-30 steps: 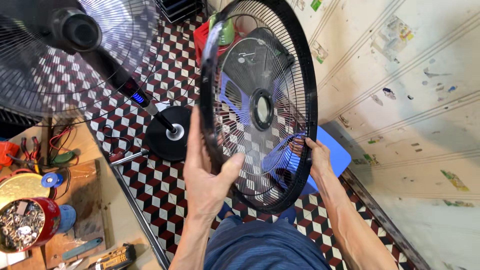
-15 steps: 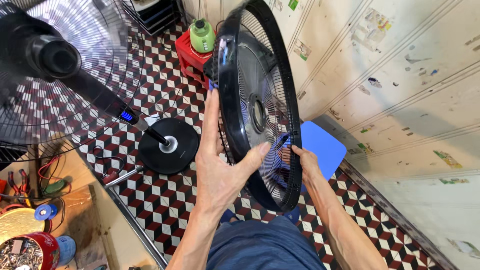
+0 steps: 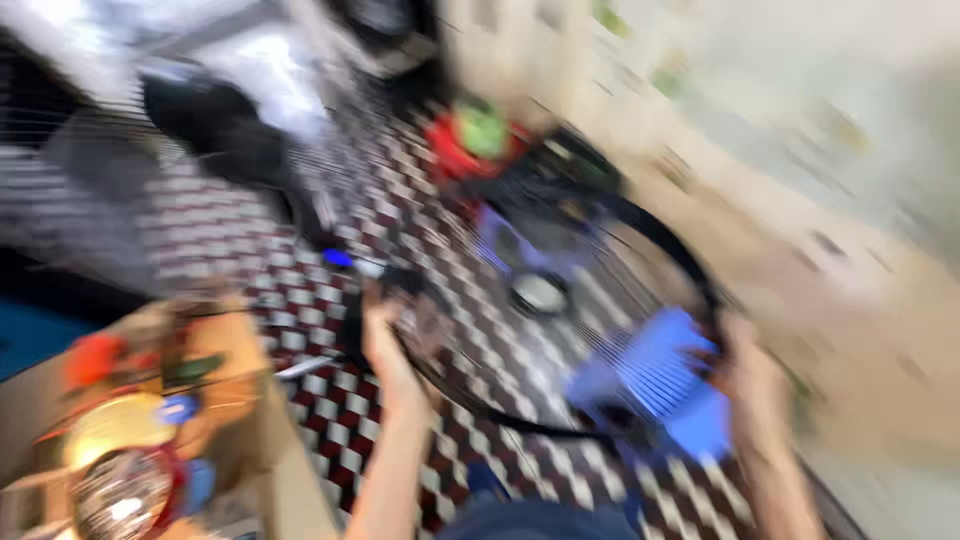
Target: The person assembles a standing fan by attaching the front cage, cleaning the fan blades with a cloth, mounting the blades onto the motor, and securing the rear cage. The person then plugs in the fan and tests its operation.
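Note:
The picture is heavily motion-blurred. I hold a large round black fan guard [image 3: 560, 300] by its rim, tilted and lying flatter in front of me. My left hand [image 3: 385, 335] grips the rim on its left side. My right hand [image 3: 750, 370] grips the rim on its right side. Through the wire grille I see the fan's hub [image 3: 540, 292] and the checkered floor.
A blue plastic stool [image 3: 655, 385] sits under the guard's right part. A red container with a green top [image 3: 470, 140] stands further back. A standing fan [image 3: 200, 120] looms at the left. A wooden bench with tools and tins [image 3: 130, 430] is at lower left. A pale wall [image 3: 800, 150] runs along the right.
The guard has swung from nearly upright and edge-on to a flatter tilt, with my hands now wider apart on its rim. The view has jolted and blurred.

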